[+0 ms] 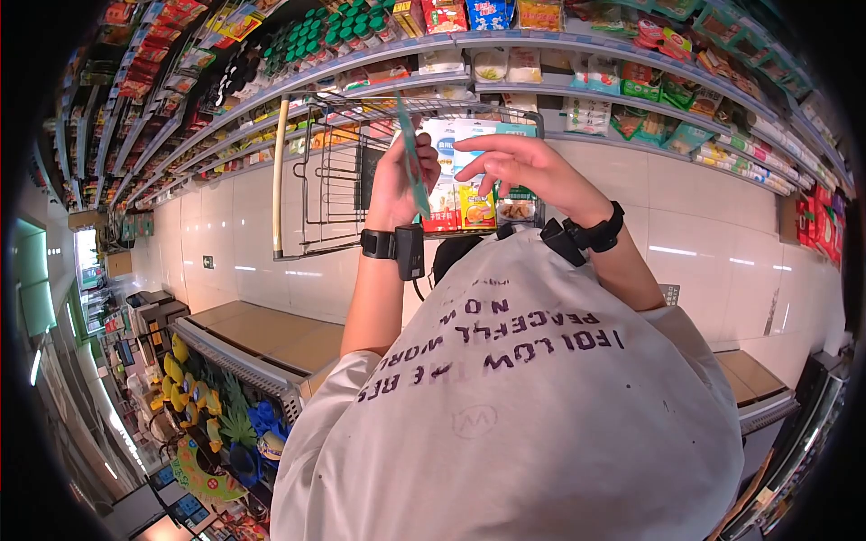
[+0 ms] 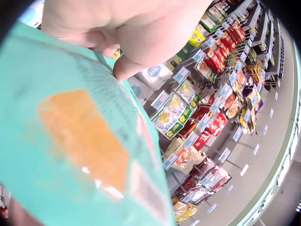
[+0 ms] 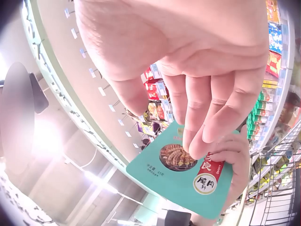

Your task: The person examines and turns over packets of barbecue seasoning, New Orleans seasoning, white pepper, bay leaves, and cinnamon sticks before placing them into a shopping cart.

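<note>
My left hand point(image 1: 397, 185) grips a flat teal food packet point(image 1: 410, 158) by its edge, holding it upright above the shopping cart. In the left wrist view the packet point(image 2: 33, 136) shows an orange-brown patch and a white barcode label point(image 2: 148, 188). Its other face, in the right wrist view, carries a round picture of browned food point(image 3: 178, 157) and a red label. My right hand point(image 1: 532, 167) hovers to the right of the packet, fingers loosely bent and holding nothing. From the right wrist camera, its fingertips point(image 3: 200, 148) overlap the packet's printed face.
The wire cart point(image 1: 334, 194) holds white-and-blue packages point(image 1: 442, 185), a yellow packet point(image 1: 475, 212) and a small tray of food point(image 1: 517, 212). Stocked shelves point(image 1: 559, 81) curve behind the cart. A low display point(image 1: 262, 329) with brown panels stands behind, to the left.
</note>
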`<state>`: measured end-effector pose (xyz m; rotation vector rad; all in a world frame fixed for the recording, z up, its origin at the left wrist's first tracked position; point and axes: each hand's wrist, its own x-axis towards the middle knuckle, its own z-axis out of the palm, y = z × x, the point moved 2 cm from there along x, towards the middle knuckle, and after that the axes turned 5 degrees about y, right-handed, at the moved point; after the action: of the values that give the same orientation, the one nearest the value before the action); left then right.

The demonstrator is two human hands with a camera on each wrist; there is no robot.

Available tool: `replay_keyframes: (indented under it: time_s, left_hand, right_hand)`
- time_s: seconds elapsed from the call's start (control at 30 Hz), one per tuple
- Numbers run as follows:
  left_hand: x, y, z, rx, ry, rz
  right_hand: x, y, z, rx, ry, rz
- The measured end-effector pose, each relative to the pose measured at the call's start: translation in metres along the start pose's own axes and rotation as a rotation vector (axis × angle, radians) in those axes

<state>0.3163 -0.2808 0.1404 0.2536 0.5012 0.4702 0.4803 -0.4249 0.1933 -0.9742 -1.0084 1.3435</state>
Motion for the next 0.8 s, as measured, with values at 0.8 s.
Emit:
replay_keyframes:
  time_s: [0.8]
  left_hand:
    - [-0.058,0.035,-0.071,0.291,0.347,0.198]
  right_hand:
    - [0.059,0.168,0.033,0.294,0.077,0.357]
